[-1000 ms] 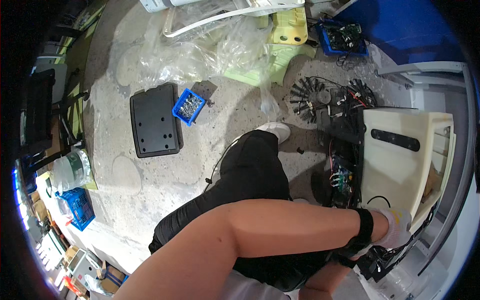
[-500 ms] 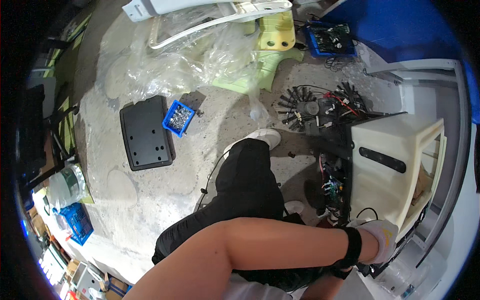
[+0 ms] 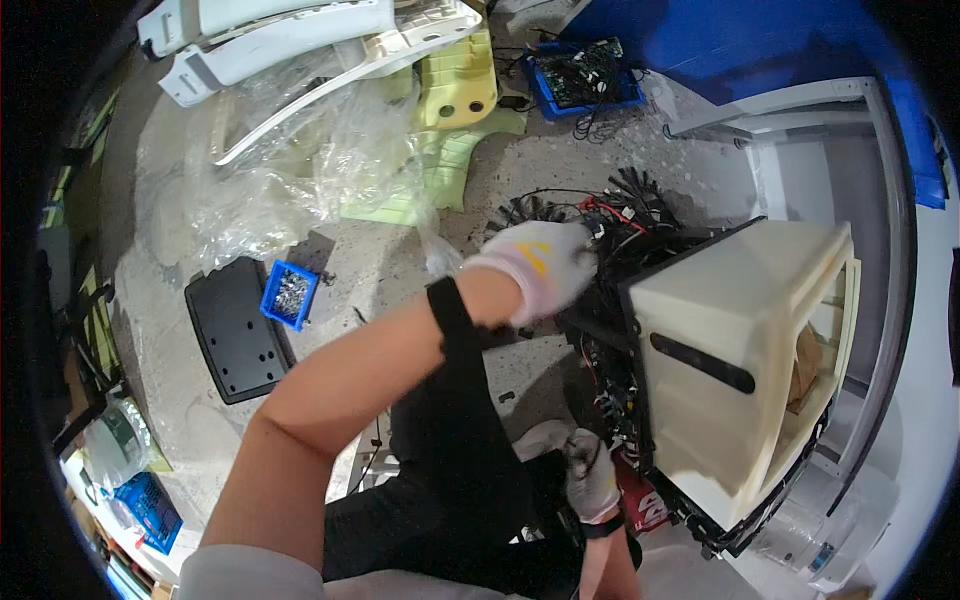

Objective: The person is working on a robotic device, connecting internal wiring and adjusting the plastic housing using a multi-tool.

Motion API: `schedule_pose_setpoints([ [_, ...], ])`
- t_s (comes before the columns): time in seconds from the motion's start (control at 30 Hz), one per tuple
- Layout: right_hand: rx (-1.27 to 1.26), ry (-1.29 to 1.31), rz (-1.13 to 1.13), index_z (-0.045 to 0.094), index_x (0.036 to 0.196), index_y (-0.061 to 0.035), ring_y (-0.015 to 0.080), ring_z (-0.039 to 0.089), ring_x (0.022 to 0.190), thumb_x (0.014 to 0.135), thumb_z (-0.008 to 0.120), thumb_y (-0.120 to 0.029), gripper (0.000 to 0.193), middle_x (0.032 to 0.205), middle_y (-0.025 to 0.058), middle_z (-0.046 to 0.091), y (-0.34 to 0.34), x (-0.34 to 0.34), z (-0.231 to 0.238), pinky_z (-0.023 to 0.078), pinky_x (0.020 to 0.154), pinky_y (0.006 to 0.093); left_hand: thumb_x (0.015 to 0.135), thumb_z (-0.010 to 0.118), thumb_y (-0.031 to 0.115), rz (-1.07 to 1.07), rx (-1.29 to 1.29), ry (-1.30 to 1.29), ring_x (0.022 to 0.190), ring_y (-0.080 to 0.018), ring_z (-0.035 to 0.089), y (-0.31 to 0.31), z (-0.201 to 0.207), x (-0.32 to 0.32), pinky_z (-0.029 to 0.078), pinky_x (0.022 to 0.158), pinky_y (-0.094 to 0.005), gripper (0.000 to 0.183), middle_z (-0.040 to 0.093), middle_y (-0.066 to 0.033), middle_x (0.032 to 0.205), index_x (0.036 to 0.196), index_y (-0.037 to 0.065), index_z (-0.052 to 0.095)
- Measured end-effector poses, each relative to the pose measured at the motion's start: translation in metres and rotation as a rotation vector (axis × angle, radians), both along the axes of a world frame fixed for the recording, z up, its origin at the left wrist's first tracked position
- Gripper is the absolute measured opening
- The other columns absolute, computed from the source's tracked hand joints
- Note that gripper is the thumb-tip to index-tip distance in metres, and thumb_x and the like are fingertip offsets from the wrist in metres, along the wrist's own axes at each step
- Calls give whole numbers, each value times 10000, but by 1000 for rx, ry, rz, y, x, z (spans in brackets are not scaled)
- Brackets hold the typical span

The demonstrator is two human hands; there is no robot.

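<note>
My left hand (image 3: 540,264), in a white glove, reaches over the front of a machine at its black brushes (image 3: 525,212) and cables. Its fingers look curled, slightly smeared by motion, and whatever they hold is hidden. Lower down, my right hand (image 3: 592,478), also gloved, is beside the machine's near end with its fingers bent inward. Something dark shows at those fingers, too small to name. The machine has a cream plastic housing (image 3: 700,390) with a dark slot (image 3: 702,363) and an open top. Bundled wires (image 3: 612,400) run along its left side.
To the left lie a black panel (image 3: 235,330) and a blue bin of screws (image 3: 290,294). Clear plastic wrap (image 3: 290,190), white covers (image 3: 280,50) and a yellow part (image 3: 458,85) are behind. A blue tray of circuit boards (image 3: 583,80) sits far back; a grey metal frame (image 3: 890,250) stands right.
My left hand has left the housing's near end and moved left and away to the brushes. My right hand has come into sight. The view has shifted, so the surroundings sit differently.
</note>
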State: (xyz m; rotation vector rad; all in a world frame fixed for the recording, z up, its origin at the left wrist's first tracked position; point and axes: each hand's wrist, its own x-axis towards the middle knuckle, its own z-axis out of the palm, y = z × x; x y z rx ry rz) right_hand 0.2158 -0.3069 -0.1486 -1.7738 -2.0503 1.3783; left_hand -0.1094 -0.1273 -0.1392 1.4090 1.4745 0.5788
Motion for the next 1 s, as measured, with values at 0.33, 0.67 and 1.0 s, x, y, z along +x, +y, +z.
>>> schedule_pose_setpoints([
  [0.33, 76, 52, -351, 414, 1023, -2, 237, 527, 843, 917, 416, -166, 195, 858, 134, 525, 7, 0, -20, 386, 932, 427, 859, 550, 353, -4, -586, -248, 895, -318, 640, 61, -206, 95, 484, 792, -382, 419, 666, -198, 959, 1053, -7, 640],
  [0.67, 95, 114, -91, 491, 983, -39, 227, 539, 962, 962, 405, -265, 243, 1041, 145, 586, 22, -6, -33, 404, 887, 335, 857, 595, 218, 336, -323, -571, 888, -199, 613, 98, -213, 94, 488, 798, -300, 370, 668, -136, 984, 1155, -1, 592],
  [1.0, -64, 16, -196, 503, 1175, 26, 101, 525, 621, 928, 358, -87, 308, 1134, 149, 573, 31, -22, -19, 427, 564, 216, 837, 596, 15, 635, -187, -1584, 709, -118, 505, 65, -225, 33, 435, 680, -274, 252, 543, -27, 896, 1066, 58, 500],
])
